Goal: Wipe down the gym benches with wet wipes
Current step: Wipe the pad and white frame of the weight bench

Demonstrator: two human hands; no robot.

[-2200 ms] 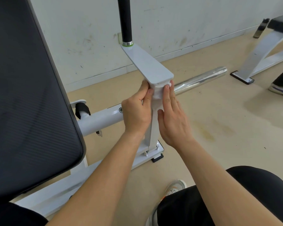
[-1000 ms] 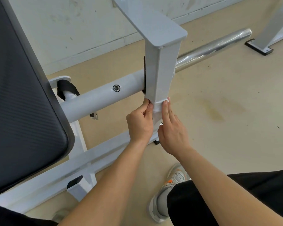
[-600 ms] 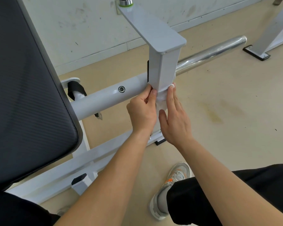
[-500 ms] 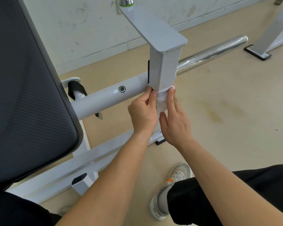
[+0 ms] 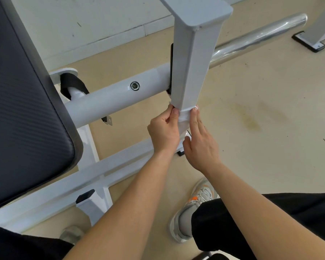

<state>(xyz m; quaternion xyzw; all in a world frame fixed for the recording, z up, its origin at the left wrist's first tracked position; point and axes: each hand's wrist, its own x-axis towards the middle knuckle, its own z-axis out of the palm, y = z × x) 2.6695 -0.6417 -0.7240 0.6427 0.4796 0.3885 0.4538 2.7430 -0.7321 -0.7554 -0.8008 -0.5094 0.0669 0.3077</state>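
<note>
A scuffed beige floor (image 5: 261,113) is stretching across the gym, and nearest the camera a grey shoe (image 5: 193,205) is resting on it beside the bench's black pad (image 5: 21,109), which is filling the left edge. Both forearms are reaching forward to the white upright post (image 5: 193,62) of the bench frame. The wet wipe (image 5: 184,117) is sitting wrapped round the post's lower part, just below where the round crossbar (image 5: 116,98) is joining it. The left hand (image 5: 164,131) is pinching the wipe's left edge between thumb and forefinger, while the right hand (image 5: 201,145) is pressing it against the post's right face with fingers lying nearly straight. The two hands are flanking the post at the same level, neither one nearer, and the post's long axis is running up and away from them, so any stroke is likely having to follow that line. Further off, a chrome bar (image 5: 259,36) is lying along the floor before the marked wall (image 5: 101,19)
</note>
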